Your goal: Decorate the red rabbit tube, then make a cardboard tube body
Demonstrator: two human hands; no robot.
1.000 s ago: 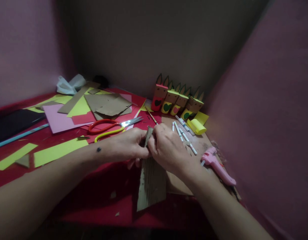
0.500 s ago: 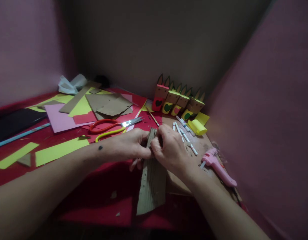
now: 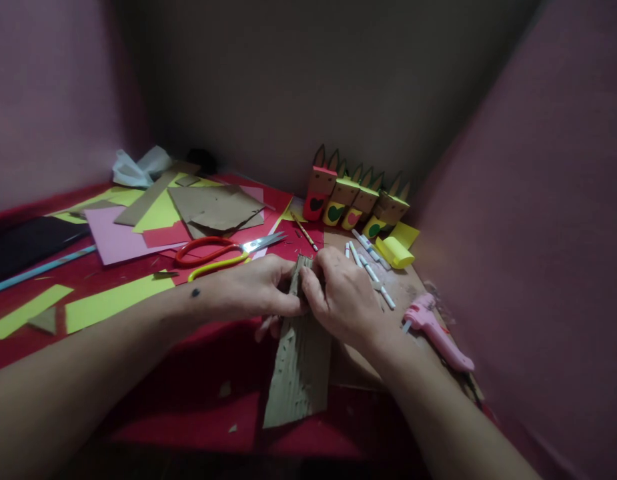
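Note:
Between my two hands is a long strip of corrugated cardboard (image 3: 301,373), its ridged, roughly peeled face turned up and its near end hanging toward me. My left hand (image 3: 265,287) grips its left edge near the far end, thumb on top and fingers underneath. Closed over the right side of the same end, my right hand (image 3: 341,290) pinches the cardboard with thumb and forefinger. Its other fingers are curled in and partly hidden. Just beyond my left hand lie open scissors (image 3: 245,250) with one red and one yellow handle.
Cardboard figures with hearts (image 3: 355,200) stand by the back wall. White markers (image 3: 373,267), a yellow paper roll (image 3: 395,252) and a pink glue gun (image 3: 435,330) lie at right. A pencil (image 3: 305,233) is behind my hands. Paper and cardboard scraps (image 3: 215,207) cover the left.
My right thumb has shifted up toward the cardboard's far end. The strip's near end has swung slightly left. Both hands still hold it.

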